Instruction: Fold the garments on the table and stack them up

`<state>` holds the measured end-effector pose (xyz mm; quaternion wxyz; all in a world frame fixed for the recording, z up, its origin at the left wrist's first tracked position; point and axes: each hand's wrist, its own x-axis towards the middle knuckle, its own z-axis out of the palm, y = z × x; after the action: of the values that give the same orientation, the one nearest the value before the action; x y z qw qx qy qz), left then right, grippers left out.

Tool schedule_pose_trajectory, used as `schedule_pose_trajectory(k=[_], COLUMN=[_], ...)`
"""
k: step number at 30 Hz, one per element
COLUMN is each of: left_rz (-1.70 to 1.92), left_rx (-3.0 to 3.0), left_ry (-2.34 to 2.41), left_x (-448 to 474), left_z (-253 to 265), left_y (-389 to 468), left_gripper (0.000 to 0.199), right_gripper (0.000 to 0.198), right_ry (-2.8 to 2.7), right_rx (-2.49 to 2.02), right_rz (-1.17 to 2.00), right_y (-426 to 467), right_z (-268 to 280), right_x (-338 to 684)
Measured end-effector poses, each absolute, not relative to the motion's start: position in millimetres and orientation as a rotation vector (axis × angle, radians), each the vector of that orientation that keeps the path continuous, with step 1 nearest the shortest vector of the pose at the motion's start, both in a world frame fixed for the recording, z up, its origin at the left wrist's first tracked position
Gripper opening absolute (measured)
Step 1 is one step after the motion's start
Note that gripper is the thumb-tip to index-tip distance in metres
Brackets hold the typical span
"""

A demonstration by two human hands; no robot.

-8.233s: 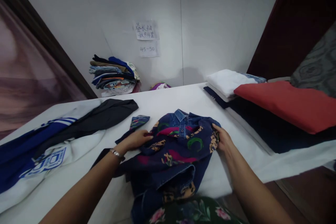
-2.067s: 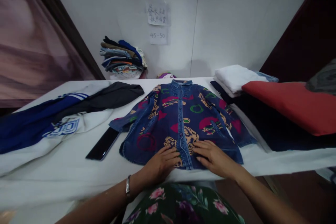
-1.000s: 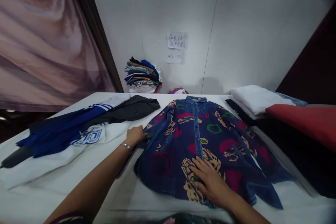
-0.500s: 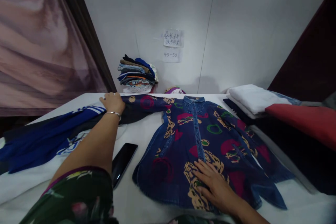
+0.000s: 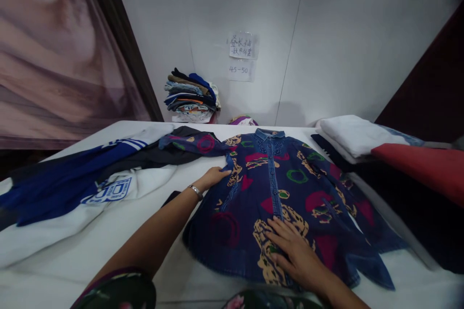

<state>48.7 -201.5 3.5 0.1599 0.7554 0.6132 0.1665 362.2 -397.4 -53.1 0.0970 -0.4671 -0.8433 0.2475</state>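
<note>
A dark blue denim shirt (image 5: 250,212) with a coloured print lies front up on the white table, its collar at the far side. One sleeve reaches left over the dark clothes; the other slants down to the right. At the shirt's left side edge, just below the armpit, my left hand (image 5: 214,177) pinches the cloth, its fingertips partly hidden. My right hand (image 5: 294,251) rests flat on the lower front beside the button strip, fingers spread. A phone (image 5: 173,197) is mostly hidden behind my left forearm.
Blue, black and white garments (image 5: 83,188) lie spread on the left of the table (image 5: 137,246). Folded clothes, with a white one (image 5: 357,135) and a red one (image 5: 424,161), are piled at right. Behind the table rises a clothes stack (image 5: 190,96) near the wall.
My left hand has let go of the left sleeve's end and come back toward me to the shirt's side. The sleeve's end now lies bent inward. My right hand stays put.
</note>
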Motion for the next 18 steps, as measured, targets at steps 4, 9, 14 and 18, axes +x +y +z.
schedule_pose_trajectory(k=[4, 9, 14, 18], left_rz=[0.271, 0.115, 0.040, 0.247], left_rx=[2.054, 2.028, 2.242, 2.544], left_ry=[1.943, 2.186, 2.231, 1.908], left_x=[37.8, 31.3, 53.7, 75.8], left_z=[4.5, 9.2, 16.3, 0.2], left_y=[-202.6, -210.9, -219.0, -224.2], left_gripper=[0.037, 0.026, 0.034, 0.046], right_gripper=[0.062, 0.060, 0.058, 0.056], right_ry=[-2.479, -2.455, -2.441, -2.399], right_rx=[-1.366, -1.377, -1.394, -1.337], right_rz=[0.733, 0.787, 0.786, 0.742], right_y=[-398.6, -399.7, -400.3, -400.7], right_z=[-49.0, -33.2, -18.2, -20.2], right_x=[359.9, 355.8, 352.9, 351.5])
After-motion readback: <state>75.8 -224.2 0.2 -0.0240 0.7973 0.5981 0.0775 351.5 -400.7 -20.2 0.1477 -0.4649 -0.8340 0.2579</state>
